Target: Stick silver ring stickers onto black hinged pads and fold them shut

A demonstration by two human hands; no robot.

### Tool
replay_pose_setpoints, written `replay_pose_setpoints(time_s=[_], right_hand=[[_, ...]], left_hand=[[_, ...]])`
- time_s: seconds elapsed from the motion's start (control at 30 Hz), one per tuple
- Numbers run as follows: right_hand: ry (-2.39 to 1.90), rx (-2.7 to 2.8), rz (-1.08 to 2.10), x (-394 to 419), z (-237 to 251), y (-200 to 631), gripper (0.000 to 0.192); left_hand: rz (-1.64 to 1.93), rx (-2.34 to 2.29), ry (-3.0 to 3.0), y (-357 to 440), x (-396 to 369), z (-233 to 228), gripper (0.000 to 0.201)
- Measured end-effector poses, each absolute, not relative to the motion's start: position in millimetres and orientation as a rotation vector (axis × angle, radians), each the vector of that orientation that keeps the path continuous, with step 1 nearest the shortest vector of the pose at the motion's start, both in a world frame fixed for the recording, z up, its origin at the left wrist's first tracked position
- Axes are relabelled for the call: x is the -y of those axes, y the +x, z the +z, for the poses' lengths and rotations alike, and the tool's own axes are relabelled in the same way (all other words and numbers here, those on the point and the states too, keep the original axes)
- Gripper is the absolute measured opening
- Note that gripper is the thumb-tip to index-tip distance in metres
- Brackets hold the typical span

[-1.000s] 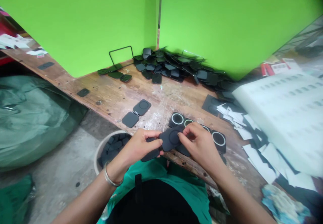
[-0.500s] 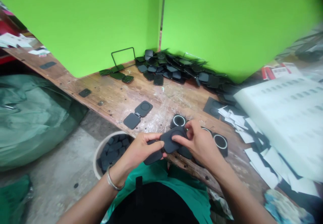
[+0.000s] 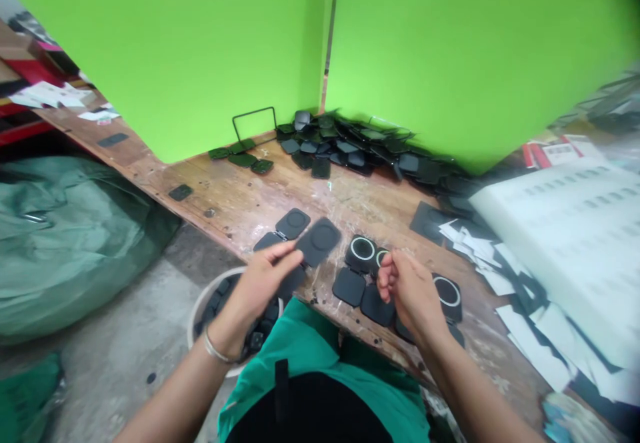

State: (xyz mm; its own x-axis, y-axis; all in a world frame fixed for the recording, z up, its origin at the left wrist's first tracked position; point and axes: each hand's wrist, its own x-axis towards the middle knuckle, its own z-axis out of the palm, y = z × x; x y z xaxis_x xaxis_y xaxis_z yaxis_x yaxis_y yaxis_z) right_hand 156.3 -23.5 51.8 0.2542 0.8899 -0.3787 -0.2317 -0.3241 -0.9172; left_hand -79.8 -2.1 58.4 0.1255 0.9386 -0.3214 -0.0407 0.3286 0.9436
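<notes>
At the near edge of the wooden bench (image 3: 235, 196): the left hand (image 3: 260, 283) now carries the hinged black pad (image 3: 314, 246) alone, fingers clamped on its lower leaf, out over the white bucket (image 3: 200, 310). A second ago both hands gripped it. The right hand (image 3: 407, 290) has let go, fingers loosely curled, holding nothing visible. That piece looks finished. Counts: one identical pad lying just beyond; three white-ringed pieces (image 3: 362, 251) right of it; the far heap is uncountable.

Dark hinged two-pad piece (image 3: 313, 246), opened flat, tilted, above bench edge.
</notes>
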Motion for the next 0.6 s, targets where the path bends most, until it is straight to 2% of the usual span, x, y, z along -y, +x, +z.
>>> replay_pose_setpoints(time_s=[0.13, 0.23, 0.4, 0.6], right_hand=[[-1.496, 0.736, 1.296, 36.5, 54.2, 170.6, 0.050], [-1.523, 0.776, 1.297, 45.6, 53.4, 178.2, 0.053], [-1.570, 0.825, 1.294, 55.8, 51.1, 194.8, 0.054], [-1.696, 1.001, 1.116, 57.4, 52.8, 236.0, 0.045]], left_hand=[[1.162, -1.532, 1.096, -122.8, -51.2, 45.1, 0.058], [1.087, -1.697, 1.272, -143.8, -81.0, 32.5, 0.069], [0.902, -1.817, 1.487, -151.9, -97.4, 26.6, 0.051], [0.934, -1.869, 2.012, -124.3, -69.9, 42.7, 0.046]])
